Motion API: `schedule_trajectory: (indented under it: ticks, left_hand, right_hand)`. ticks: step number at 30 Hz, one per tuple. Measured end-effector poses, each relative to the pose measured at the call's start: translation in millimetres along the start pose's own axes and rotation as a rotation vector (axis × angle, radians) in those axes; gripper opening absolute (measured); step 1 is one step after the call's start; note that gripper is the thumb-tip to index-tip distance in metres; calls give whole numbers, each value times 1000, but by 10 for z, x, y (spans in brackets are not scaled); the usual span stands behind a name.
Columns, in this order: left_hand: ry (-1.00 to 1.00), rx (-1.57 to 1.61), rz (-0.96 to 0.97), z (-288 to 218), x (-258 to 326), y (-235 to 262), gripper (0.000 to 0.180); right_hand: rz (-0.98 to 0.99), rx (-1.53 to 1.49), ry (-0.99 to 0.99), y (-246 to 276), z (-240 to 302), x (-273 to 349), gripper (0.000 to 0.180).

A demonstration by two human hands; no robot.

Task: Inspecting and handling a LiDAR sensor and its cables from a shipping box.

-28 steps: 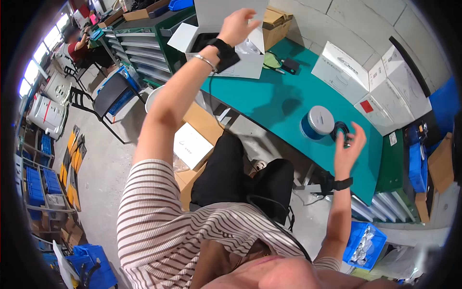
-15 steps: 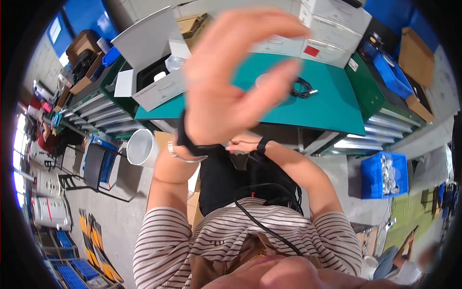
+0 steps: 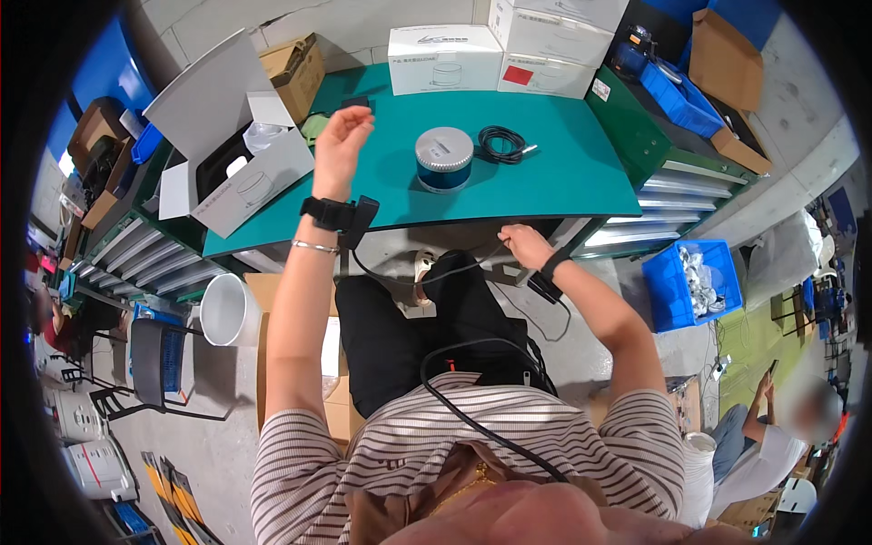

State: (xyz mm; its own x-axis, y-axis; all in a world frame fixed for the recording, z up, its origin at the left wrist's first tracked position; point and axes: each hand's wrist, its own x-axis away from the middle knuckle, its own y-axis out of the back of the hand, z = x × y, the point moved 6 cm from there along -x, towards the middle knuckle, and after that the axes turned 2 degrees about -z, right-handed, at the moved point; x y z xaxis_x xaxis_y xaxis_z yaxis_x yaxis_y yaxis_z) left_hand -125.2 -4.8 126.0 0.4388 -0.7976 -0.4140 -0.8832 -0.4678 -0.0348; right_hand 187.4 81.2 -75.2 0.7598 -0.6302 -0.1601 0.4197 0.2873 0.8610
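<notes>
item 1: green table mat (image 3: 563,173), taken as landmark for all entries.

item 2: my left hand (image 3: 340,150), raised over the mat's left part, fingers loosely curled and released, gripping nothing. a black wrist strap and a thin bangle sit below it on the forearm.

item 3: my right hand (image 3: 521,243), at the mat's front edge, just below its rim. fingers bent around a thin black cable (image 3: 454,270) that runs leftward along that edge; whether the grasp is tight i cannot tell.

item 4: round device (image 3: 444,159), grey top with dark blue body, upright on the mat near its middle, between my two hands and touched by neither.

item 5: coiled black cord (image 3: 502,143), flat on the mat just right of the round device, apart from it.

item 6: open white box (image 3: 232,154), lid up, at the mat's left end, near my left hand.

item 7: stacked white cartons (image 3: 445,59), along the mat's far edge.

item 8: small brown carton (image 3: 295,71), at the mat's far left corner.

item 9: blue bin (image 3: 688,283), on the floor right of the mat.

item 10: white bucket (image 3: 227,311), on the floor below the mat's left front.
</notes>
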Motion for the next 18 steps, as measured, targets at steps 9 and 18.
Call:
schedule_trajectory:
  ticks: [9,18]
  left_hand:
    - [266,-25,59,737,-65,-89,31]
    - [79,-187,423,790,-182,-874,78]
  right_hand:
    - [-80,102,-68,687,-420,409,24]
    - [579,-169,134,323,287,1563,31]
